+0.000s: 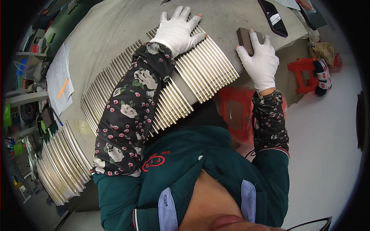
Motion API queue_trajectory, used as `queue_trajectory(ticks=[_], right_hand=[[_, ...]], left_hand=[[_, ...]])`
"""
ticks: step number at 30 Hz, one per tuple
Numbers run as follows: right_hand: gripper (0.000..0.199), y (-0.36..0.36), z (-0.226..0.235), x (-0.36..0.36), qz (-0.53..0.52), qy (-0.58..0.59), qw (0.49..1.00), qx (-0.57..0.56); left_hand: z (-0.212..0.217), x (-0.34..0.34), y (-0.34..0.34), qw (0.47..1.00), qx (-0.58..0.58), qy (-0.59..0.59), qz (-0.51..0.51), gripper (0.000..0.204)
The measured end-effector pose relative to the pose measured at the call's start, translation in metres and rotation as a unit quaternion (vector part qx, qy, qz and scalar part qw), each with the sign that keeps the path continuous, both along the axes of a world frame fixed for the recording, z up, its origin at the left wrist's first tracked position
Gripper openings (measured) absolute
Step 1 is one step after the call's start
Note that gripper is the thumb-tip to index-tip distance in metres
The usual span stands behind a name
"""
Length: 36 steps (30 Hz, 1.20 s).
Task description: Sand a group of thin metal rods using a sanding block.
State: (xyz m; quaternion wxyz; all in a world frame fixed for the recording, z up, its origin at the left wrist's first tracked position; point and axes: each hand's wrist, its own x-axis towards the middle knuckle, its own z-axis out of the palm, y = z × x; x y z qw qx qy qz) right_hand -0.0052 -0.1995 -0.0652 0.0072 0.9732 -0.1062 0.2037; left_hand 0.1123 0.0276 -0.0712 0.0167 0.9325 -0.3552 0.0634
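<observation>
My left hand [177,31], in a white glove with some bare fingertips, lies spread over a row of thin, shiny metal rods [210,61]. Its fingers reach across their far ends, near a gap that parts the row into two groups. A second group of rods [111,84] runs to the left, partly hidden under my flowered sleeve. At the right edge of the table, my gloved right hand [262,63] grips a dark grey-brown rectangular block [244,38]. Thumb and fingers sit around its sides, and the palm hides its near part.
A phone [274,19] lies at the far right of the grey table [127,23]. On the left are papers [61,77] with an orange strip, and more bundled rods [63,165] beyond the table edge. Red stools [302,75] stand to the right and below the table.
</observation>
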Motion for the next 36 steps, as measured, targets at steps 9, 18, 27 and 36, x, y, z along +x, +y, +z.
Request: queue_trajectory(ticks=[9,18,27,36], right_hand=[[0.059,0.016,0.020,-0.086,0.195,-0.031,0.971,0.137],[0.060,0.050,0.037,-0.087,0.204,0.025,0.973,0.105],[0.052,0.057,0.051,-0.077,0.188,0.071,0.977,0.070],[0.056,0.034,0.052,-0.117,0.175,0.071,0.979,0.082]], left_hand=[[-0.010,-0.001,0.009,1.000,-0.004,0.000,0.010,0.066],[0.023,-0.010,0.003,0.995,-0.030,0.095,0.002,0.064],[0.028,-0.010,0.004,0.995,-0.033,0.090,0.004,0.064],[0.029,-0.009,0.003,0.993,-0.020,0.113,0.004,0.065]])
